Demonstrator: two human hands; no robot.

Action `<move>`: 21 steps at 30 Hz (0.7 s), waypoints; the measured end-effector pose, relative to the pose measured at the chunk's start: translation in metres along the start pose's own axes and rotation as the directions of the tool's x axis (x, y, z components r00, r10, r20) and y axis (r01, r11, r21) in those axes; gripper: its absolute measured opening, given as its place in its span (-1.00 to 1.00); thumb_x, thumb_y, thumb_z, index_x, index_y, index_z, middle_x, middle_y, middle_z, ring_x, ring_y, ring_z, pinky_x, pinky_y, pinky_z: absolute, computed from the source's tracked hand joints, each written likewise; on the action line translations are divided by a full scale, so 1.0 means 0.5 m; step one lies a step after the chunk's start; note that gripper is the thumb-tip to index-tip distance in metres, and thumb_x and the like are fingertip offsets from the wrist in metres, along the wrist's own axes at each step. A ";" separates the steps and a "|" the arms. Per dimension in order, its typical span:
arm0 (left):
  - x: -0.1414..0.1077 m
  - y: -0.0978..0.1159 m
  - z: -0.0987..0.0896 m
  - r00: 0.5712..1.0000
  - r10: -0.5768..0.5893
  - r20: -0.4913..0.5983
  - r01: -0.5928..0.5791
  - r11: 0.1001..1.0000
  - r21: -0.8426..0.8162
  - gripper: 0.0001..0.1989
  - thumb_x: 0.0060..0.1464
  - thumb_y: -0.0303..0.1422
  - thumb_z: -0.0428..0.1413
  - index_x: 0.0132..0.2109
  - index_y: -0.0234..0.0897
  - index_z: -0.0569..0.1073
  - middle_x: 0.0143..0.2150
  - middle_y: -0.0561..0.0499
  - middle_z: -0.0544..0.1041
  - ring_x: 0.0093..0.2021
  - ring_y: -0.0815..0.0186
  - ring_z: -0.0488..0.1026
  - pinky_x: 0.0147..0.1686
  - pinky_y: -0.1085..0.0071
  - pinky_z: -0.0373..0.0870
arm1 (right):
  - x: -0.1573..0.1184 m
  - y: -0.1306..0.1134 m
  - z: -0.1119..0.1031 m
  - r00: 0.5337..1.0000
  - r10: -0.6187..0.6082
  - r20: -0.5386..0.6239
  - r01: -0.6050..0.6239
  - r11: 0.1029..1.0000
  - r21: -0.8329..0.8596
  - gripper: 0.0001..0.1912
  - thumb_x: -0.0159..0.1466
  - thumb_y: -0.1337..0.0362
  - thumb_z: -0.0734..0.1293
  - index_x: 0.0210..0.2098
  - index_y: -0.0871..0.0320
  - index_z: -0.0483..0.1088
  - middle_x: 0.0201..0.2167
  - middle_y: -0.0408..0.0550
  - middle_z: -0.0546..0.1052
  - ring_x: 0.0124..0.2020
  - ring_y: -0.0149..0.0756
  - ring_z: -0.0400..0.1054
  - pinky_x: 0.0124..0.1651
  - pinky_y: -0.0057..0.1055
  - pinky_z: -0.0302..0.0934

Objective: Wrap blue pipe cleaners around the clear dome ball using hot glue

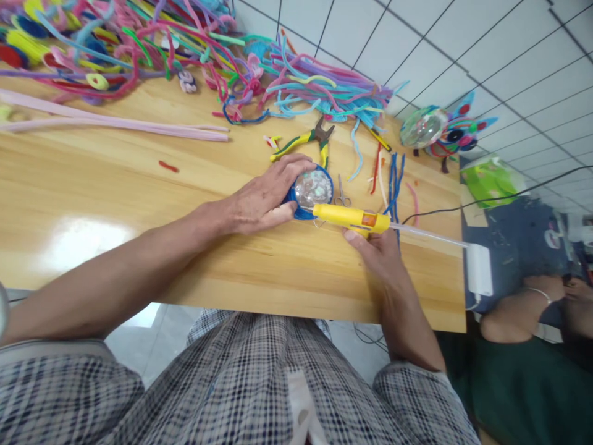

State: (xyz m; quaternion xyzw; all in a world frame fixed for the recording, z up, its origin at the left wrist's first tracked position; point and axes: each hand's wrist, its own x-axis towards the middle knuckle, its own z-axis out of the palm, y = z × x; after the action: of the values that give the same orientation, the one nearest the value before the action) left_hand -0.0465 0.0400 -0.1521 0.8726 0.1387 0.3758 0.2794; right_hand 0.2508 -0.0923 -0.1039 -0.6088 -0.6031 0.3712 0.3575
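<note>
A round, clear-topped piece with a blue rim (314,188) sits on the wooden table. My left hand (271,194) curls around its left side, thumb below and fingers above. In my right hand (377,247) is a yellow glue gun (343,216), its nozzle pointing left at the lower edge of the blue rim. A clear glue stick (428,235) sticks out of the gun's back end. Just right of the round piece lie small scissors (341,193), and beyond it lie yellow-green pliers (312,141) with jaws apart.
Heaps of coloured pipe cleaners (324,83) line the back of the table (278,272). Pink strips (139,123) lie at left, blue pipe cleaners (395,185) at right. A colourful figure with a clear ball (424,127) stands back right. A black cable (435,210) crosses the right edge; another person's arm (514,309) is beyond.
</note>
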 end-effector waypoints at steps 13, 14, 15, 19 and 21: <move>0.001 0.000 0.002 0.999 -0.039 -0.028 0.038 0.999 -0.038 -0.22 0.49 0.25 -0.02 0.57 -0.12 0.21 0.52 -0.36 0.37 0.61 -0.24 0.25 0.59 -0.40 0.25 | 0.009 -0.016 -0.004 1.000 -0.003 0.008 0.003 1.000 0.025 -0.60 0.25 -0.12 0.63 -0.29 0.00 0.51 -0.44 -0.21 0.43 -0.42 -0.34 0.23 -0.40 -0.39 0.22; 0.001 0.000 0.002 0.999 -0.039 -0.030 0.038 0.999 -0.039 -0.23 0.50 0.25 -0.02 0.57 -0.12 0.21 0.52 -0.36 0.37 0.61 -0.23 0.25 0.59 -0.40 0.24 | 0.009 -0.015 -0.003 1.000 -0.002 0.009 0.002 1.000 0.024 -0.60 0.25 -0.12 0.63 -0.30 0.00 0.51 -0.45 -0.21 0.42 -0.43 -0.34 0.23 -0.41 -0.39 0.21; 0.001 0.000 0.002 0.999 -0.035 -0.030 0.034 0.999 -0.036 -0.23 0.50 0.24 -0.02 0.58 -0.12 0.21 0.53 -0.37 0.37 0.61 -0.23 0.25 0.59 -0.39 0.24 | 0.009 -0.014 -0.002 1.000 -0.002 0.011 0.002 1.000 0.024 -0.60 0.25 -0.12 0.63 -0.30 0.00 0.51 -0.45 -0.21 0.42 -0.43 -0.34 0.22 -0.41 -0.39 0.21; 0.001 -0.001 0.000 1.000 -0.009 -0.006 0.009 1.000 -0.012 -0.27 0.54 0.16 -0.04 0.61 -0.13 0.15 0.55 -0.37 0.34 0.62 -0.20 0.23 0.61 -0.36 0.23 | 0.008 -0.013 0.002 1.000 -0.015 0.015 0.015 0.999 0.030 -0.64 0.27 -0.09 0.62 -0.28 -0.02 0.51 -0.42 -0.20 0.44 -0.42 -0.33 0.24 -0.39 -0.39 0.24; 0.000 -0.002 0.000 1.000 -0.013 -0.004 0.012 1.000 -0.016 -0.26 0.54 0.16 -0.03 0.61 -0.14 0.16 0.55 -0.37 0.34 0.62 -0.22 0.24 0.61 -0.37 0.23 | 0.008 -0.015 0.003 1.000 -0.009 0.018 0.008 1.000 0.026 -0.65 0.28 -0.09 0.61 -0.27 -0.02 0.52 -0.42 -0.20 0.44 -0.41 -0.32 0.24 -0.39 -0.39 0.23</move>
State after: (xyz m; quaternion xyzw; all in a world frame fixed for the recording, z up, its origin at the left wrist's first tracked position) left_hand -0.0465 0.0407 -0.1525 0.8686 0.1417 0.3772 0.2885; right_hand 0.2461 -0.0883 -0.0980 -0.5982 -0.6041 0.3828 0.3614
